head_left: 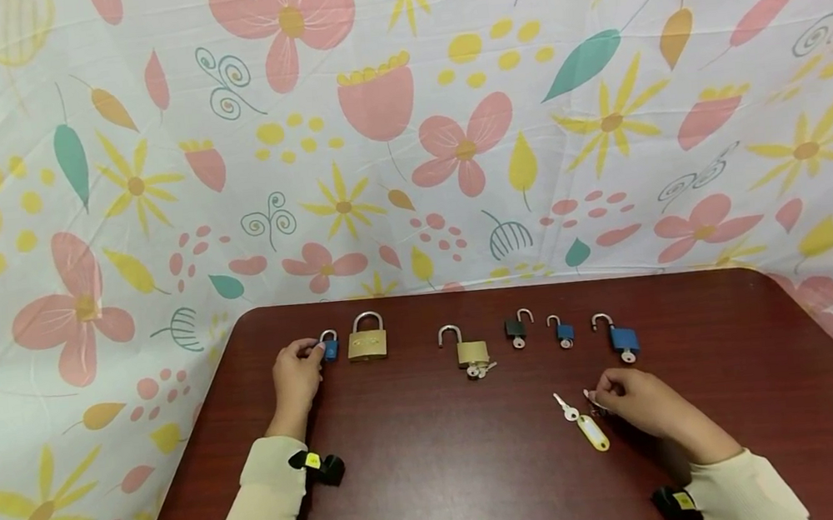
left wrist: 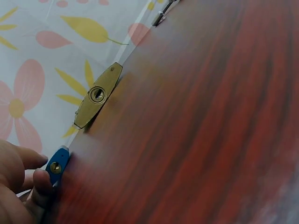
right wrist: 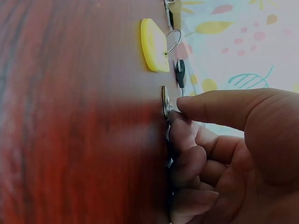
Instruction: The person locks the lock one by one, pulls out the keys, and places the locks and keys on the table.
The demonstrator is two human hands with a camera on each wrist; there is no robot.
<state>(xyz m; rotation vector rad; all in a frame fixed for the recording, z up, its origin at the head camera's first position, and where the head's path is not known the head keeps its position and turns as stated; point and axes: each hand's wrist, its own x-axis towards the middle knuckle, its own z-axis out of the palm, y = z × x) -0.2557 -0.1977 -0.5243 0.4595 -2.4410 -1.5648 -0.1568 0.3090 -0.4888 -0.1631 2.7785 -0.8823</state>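
At the left end of the row, my left hand [head_left: 300,378] pinches a small blue padlock [head_left: 331,349] between thumb and fingertips; its shackle is down. In the left wrist view the padlock's brass keyhole [left wrist: 56,167] faces the camera. Just right of it stands a large brass padlock [head_left: 368,345], also closed. My right hand [head_left: 639,399] is low over the table at the right, thumb and forefinger pinching a silver key [right wrist: 165,103]; part of the key is hidden by the fingers. Beside it lies another key [head_left: 568,409] on a ring with a yellow tag [head_left: 593,433].
Several padlocks with raised shackles and keys in them lie along the back: a brass one [head_left: 472,353], a black one [head_left: 516,329], a small blue one [head_left: 565,333] and a larger blue one [head_left: 624,340]. A flowered cloth [head_left: 456,206] hangs behind the dark red table [head_left: 436,459].
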